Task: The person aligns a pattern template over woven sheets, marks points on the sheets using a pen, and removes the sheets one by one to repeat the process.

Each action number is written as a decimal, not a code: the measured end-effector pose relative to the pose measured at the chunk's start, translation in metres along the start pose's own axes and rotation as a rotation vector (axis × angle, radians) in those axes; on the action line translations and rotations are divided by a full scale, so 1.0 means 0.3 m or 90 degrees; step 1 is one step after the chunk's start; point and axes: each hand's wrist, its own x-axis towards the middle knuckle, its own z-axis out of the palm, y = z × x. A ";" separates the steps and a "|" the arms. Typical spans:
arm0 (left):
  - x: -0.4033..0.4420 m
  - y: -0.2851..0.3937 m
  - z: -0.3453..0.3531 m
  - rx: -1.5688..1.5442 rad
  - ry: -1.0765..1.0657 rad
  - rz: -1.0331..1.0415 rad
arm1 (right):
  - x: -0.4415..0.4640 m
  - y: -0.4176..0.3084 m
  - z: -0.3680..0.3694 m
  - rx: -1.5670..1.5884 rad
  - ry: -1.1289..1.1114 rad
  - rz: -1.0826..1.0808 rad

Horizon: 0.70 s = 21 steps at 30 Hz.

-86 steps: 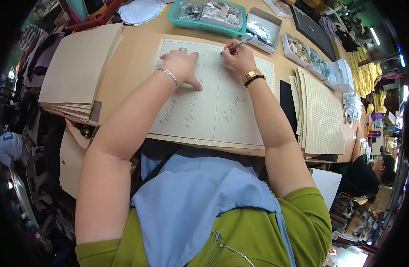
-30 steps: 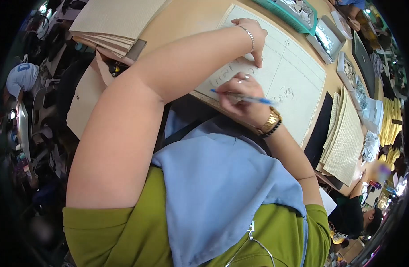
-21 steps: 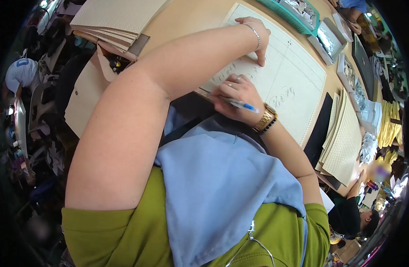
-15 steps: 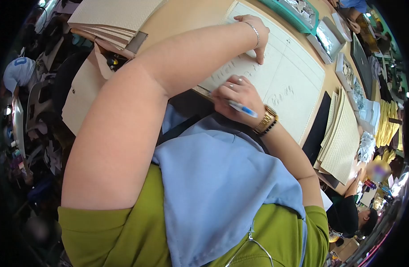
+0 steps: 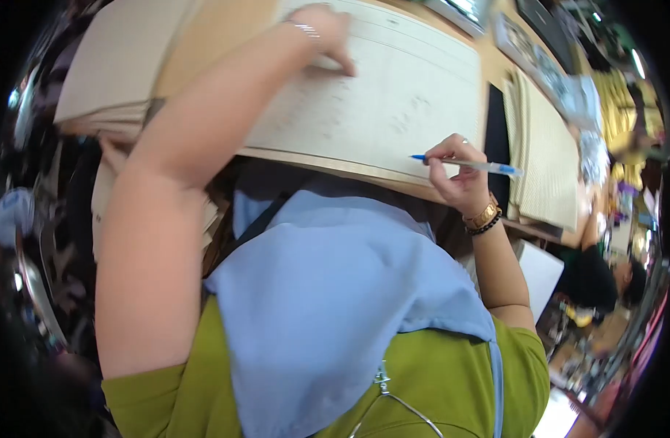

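The pen point(image 5: 484, 166) is pinched between the thumb and fingers of the right hand point(image 5: 460, 175), its blue tip pointed left beyond the fingers and its clear end stuck out right. It is held over the near right corner of the sheet point(image 5: 382, 102), by the near edge of the desk point(image 5: 222, 36); whether the tip touches cannot be told. By the sheet's far left corner, the left hand point(image 5: 324, 31) is laid flat, thumb spread, with nothing seen gripped. Blurred writing point(image 5: 408, 117) is seen left of the pen.
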 end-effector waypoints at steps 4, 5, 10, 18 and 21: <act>-0.009 0.025 -0.057 0.023 -0.078 0.009 | -0.182 0.054 -0.120 -0.044 0.075 0.108; -0.005 0.023 -0.046 0.022 -0.070 0.006 | -0.213 0.068 -0.128 -0.089 0.057 0.088; -0.005 0.030 -0.044 0.034 -0.072 -0.021 | -0.225 0.065 -0.079 -0.109 0.072 0.057; 0.011 0.012 -0.020 0.032 -0.044 -0.015 | -0.298 0.130 -0.172 -0.123 0.097 0.136; 0.011 0.014 -0.027 0.029 -0.049 -0.018 | -0.255 0.096 -0.122 -0.152 0.071 -0.013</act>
